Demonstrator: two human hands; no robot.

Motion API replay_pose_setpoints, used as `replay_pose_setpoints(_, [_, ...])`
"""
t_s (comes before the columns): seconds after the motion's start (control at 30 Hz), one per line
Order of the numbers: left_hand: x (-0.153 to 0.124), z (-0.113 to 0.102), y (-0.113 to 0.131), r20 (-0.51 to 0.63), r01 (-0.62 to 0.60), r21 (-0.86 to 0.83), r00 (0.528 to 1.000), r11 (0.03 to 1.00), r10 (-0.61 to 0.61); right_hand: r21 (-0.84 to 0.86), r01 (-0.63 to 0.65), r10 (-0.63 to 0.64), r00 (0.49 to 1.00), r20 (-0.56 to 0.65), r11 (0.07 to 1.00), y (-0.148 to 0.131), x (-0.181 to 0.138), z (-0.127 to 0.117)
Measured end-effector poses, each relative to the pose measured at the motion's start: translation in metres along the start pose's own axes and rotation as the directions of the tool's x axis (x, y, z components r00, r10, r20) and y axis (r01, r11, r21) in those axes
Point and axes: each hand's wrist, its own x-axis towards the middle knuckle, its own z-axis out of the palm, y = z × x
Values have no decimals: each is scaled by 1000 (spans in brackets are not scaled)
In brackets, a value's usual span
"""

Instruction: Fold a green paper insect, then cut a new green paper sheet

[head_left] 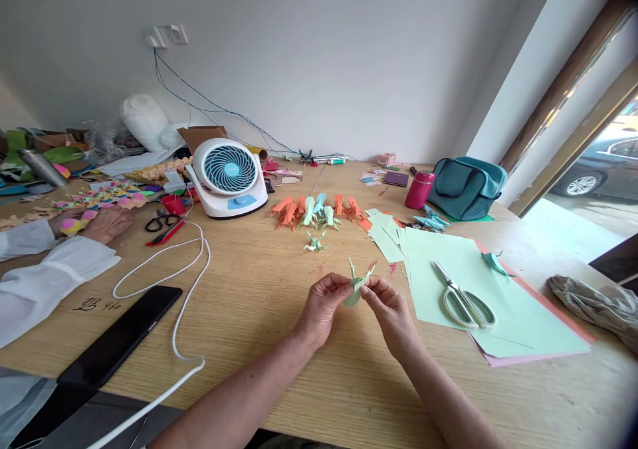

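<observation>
- Paper (353, 297), pale green and folded, is sitting between the person's hands, above the table (259, 269) near its front edge; fingers are covering its middle, so the folds there are hiding, while two thin points are sticking up from it.
- Left hand (323, 303) is pinching the paper's left side between thumb and bent fingers; its forearm is slanting up from the bottom edge, which is cutting it off.
- Right hand (389, 304) is gripping the right side the same way, thumb facing the viewer, fingers curling behind and partly out of sight; its forearm is slanting in from the lower right.
- Co-worker's hand (107, 223) is resting at far left near colourful pieces; its grip is impossible to tell, and the left edge is cropping the white sleeves (64, 266).
- Phone (124, 333) is lying at lower left, its near end blending into darkness by the table's edge.
- Handwriting (100, 305) just beside it is reading "460" at the end; the characters before are defying reading.
- Fan (230, 170) is facing forward; any lettering on it is coming out too small to read.
- Cable (175, 333) is running off the bottom edge.
- Scissors (466, 306) are lying on green sheets (533, 303).
- Car (595, 160) and cloth (601, 303) are leaving view at right.
</observation>
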Motion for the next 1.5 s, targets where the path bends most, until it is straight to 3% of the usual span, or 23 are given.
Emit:
replay_pose_setpoints(0.27, [2,-1,7,77,-121,156,991,980,110,-26,46,-46,999,16,999,0,0,-4])
replay_pose_setpoints(0.53, [3,-2,13,152,-114,206,985,972,84,-44,8,-6,999,45,999,-4,2,-10])
replay_pose_setpoints(0.67, [5,-3,11,136,-113,231,987,966,83,-36,-17,18,999,28,999,-4,5,-9])
replay_pose_setpoints(0.8, [9,-7,8,123,-64,228,992,972,36,-48,-33,34,999,9,998,-2,8,-10])
replay_pose_setpoints(1.0, [11,-12,11,107,136,171,982,976,-156,-54,-80,80,997,-1,995,3,11,-16])
replay_pose_setpoints(1.2, [12,-15,15,107,134,238,981,962,-163,-32,-127,128,992,24,991,2,10,-18])
replay_pose_setpoints(1.5, [9,-13,19,139,299,75,941,951,-307,44,-154,153,988,36,987,0,8,-17])
